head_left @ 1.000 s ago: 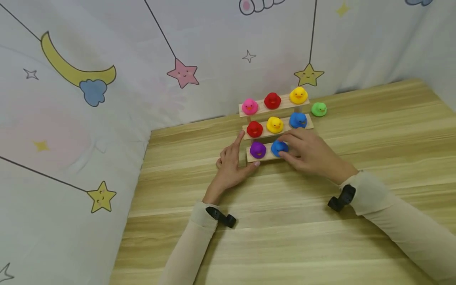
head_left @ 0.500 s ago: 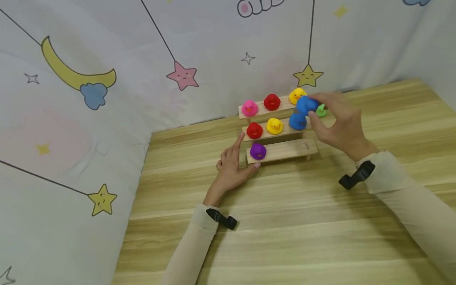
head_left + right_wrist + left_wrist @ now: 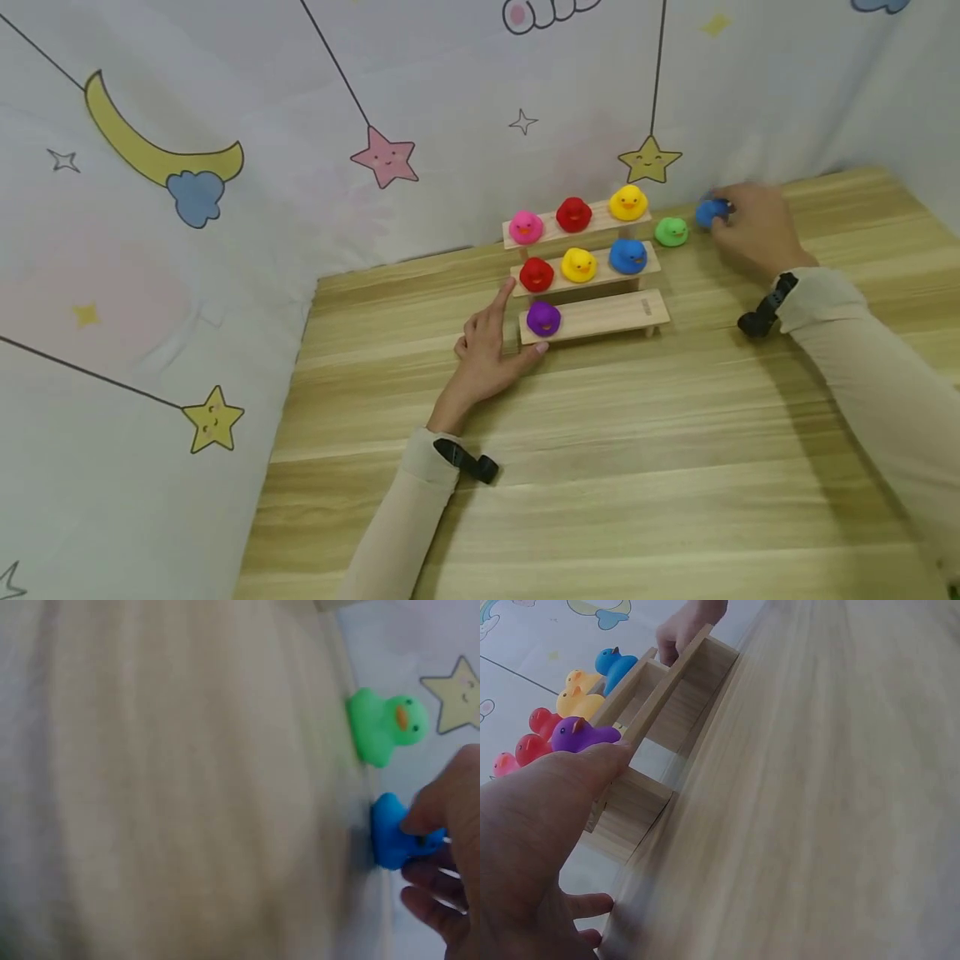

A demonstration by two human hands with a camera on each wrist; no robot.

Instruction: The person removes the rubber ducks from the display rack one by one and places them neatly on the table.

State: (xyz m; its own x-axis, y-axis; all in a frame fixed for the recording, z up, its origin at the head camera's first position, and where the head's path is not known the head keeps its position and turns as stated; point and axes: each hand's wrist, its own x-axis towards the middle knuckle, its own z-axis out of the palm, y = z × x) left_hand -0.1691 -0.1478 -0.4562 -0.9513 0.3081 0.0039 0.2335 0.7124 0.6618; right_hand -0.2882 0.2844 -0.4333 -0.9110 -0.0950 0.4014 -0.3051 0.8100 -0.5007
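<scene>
In the head view my right hand pinches a blue rubber duck at the back right of the table. The right wrist view shows the thumb on this blue duck, low by the tabletop; whether it touches the wood I cannot tell. A green rubber duck sits just left of it. My left hand touches the left end of a three-step wooden stand, thumb at the bottom step and straight index finger by the middle one. A purple duck stands on the bottom step.
The middle step bears a red duck, a yellow duck and another blue duck. On the top step are a pink duck, a red duck and a yellow duck. Behind hangs a printed cloth.
My right hand has lifted the blue duck off the bottom step and carried it right and back, past the green duck, down near the tabletop. My left hand has stayed at the stand.
</scene>
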